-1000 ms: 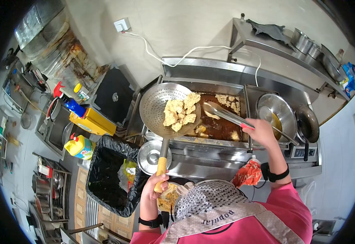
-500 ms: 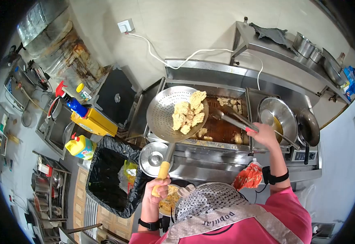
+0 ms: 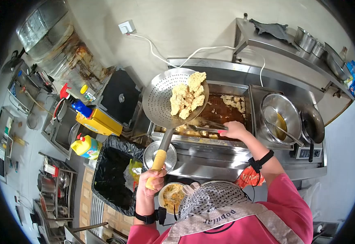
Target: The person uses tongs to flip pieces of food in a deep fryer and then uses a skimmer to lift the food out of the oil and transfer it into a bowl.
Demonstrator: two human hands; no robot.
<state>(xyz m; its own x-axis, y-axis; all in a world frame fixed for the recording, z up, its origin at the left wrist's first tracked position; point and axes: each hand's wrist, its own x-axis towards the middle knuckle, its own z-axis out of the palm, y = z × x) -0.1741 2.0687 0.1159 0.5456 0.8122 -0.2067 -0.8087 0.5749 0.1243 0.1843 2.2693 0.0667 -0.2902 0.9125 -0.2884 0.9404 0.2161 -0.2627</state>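
My left hand [image 3: 152,182] is wrapped round the wooden handle of a large perforated skimmer [image 3: 157,99], held up over the left part of the fryer [image 3: 222,107]. Several pale golden, crumb-coated fried pieces [image 3: 181,101] are heaped on the right side of its bowl. In my right hand [image 3: 235,131] is a pair of metal tongs [image 3: 206,129] with red on the grip. Their tips reach down to the dark oil near the fryer's front, partly hidden below the skimmer's rim. More fried pieces [image 3: 235,102] float at the back right of the oil.
Right of the fryer stand a steel bowl [image 3: 293,116] with a ladle in it and a dark pan [image 3: 314,122]. A round metal lid [image 3: 149,156] lies below the skimmer. A black-lined bin [image 3: 110,179], a yellow tin [image 3: 98,122] and a bowl of crumbs [image 3: 172,197] are nearby.
My right hand has moved left and down with the tongs, whose tips now point left near the fryer's front edge. The skimmer with its pieces has shifted slightly left and up.
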